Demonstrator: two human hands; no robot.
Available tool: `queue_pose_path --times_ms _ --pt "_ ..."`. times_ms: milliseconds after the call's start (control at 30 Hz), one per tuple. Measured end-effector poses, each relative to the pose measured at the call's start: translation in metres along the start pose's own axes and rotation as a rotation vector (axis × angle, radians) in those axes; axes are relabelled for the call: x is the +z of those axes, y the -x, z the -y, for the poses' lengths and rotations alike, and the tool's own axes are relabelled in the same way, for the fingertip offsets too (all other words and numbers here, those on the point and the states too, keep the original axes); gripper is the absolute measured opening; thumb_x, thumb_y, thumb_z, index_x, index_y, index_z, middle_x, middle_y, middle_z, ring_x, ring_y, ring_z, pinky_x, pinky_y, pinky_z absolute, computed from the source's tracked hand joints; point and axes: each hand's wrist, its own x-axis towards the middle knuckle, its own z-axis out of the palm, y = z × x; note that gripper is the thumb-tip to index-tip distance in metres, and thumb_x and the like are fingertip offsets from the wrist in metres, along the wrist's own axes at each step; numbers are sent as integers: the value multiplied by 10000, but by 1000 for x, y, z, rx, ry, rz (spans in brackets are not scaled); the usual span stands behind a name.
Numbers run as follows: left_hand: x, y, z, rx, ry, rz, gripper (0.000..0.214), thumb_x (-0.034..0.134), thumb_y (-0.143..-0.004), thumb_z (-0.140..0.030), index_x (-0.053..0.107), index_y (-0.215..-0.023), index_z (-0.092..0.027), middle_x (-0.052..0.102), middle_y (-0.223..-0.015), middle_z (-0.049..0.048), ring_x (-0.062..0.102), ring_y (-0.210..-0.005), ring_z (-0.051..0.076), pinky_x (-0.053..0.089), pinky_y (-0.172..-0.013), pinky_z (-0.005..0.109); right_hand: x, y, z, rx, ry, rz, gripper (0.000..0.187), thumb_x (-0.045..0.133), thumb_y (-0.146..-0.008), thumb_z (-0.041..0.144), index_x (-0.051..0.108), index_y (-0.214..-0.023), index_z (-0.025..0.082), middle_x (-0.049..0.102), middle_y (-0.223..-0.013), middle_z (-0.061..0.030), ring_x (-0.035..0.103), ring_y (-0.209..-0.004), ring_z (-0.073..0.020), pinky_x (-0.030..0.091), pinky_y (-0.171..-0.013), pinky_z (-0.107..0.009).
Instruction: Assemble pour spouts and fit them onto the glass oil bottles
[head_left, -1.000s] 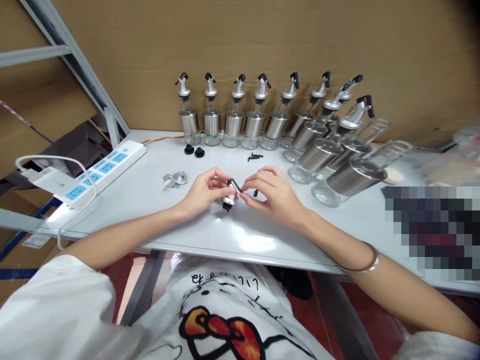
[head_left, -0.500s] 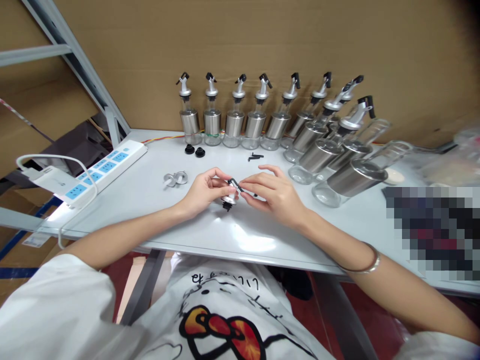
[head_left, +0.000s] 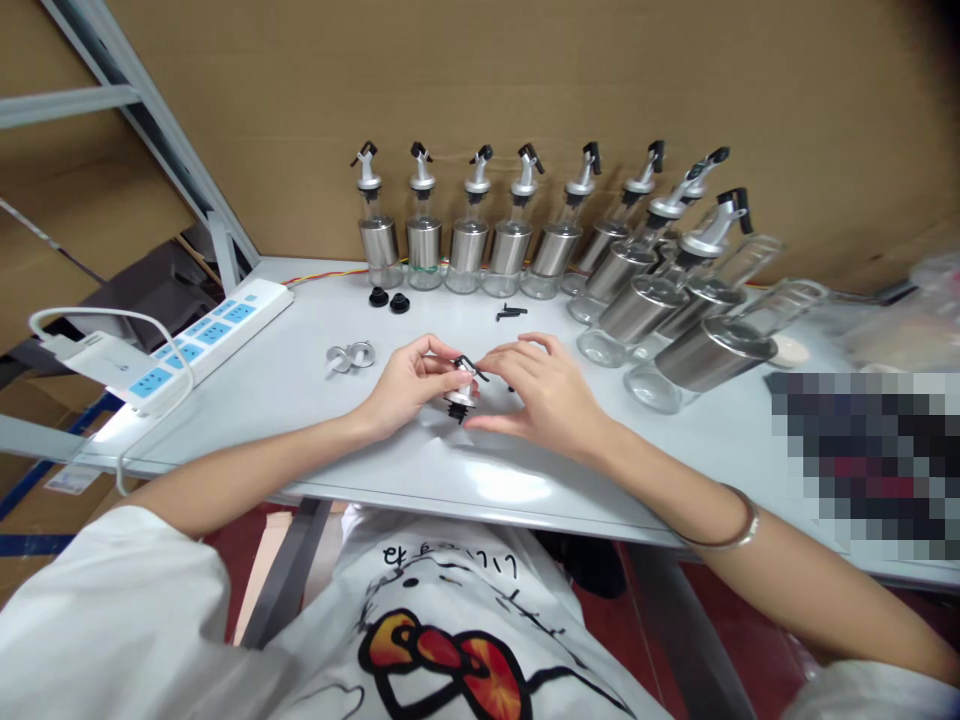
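My left hand [head_left: 411, 386] is closed, pinching a bottle pourer [head_left: 461, 398] between thumb and fingers just above the table. The pourer has a silver body, a black flip lever on top and a black ribbed stopper pointing down. On its other side is my right hand [head_left: 551, 395], its thumb and fingers spread apart. Those fingertips are close to the lever, and the thumb is low beside the stopper; whether they touch it I cannot tell. A small black piece [head_left: 511, 389] lies partly hidden behind my right hand.
Glass bottles with steel sleeves [head_left: 469, 245] and pourers line the back; uncapped bottles [head_left: 709, 355] stand right. Black stoppers [head_left: 400, 303], black levers [head_left: 511, 313] and silver pieces [head_left: 351, 357] lie on the table [head_left: 300, 420]. A power strip [head_left: 214, 335] with a plugged-in charger is left.
My right hand has drawn its fingers off the lever and spread them, with the thumb lowered toward the stopper. My left hand still holds the pourer in nearly the same place.
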Motion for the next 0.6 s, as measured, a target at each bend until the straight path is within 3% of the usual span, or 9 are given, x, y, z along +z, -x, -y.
queue_pose_path --times_ms 200,400,600 --pt "0 -1 -1 23 15 11 453 840 -595 -345 491 -812 -154 717 -667 4 718 -646 183 558 -598 257 -2 -2 2 -76 101 110 384 395 -967 458 599 -940 133 686 -853 -84 591 -802 -207 345 -914 -388" --pt "-2 -1 0 8 -23 -37 426 846 -574 -311 508 -774 -146 695 -632 -16 683 -595 122 541 -605 220 -4 -3 1 -167 205 153 427 304 -996 403 611 -876 132 646 -769 -82 549 -754 -219 346 -885 -393" --pt "-4 -3 -1 37 -81 -30 348 787 -657 -340 522 -788 -156 658 -628 -32 636 -576 102 513 -599 224 -2 0 -3 -103 115 177 402 262 -1001 352 595 -960 130 654 -815 -95 554 -769 -223 350 -905 -415"
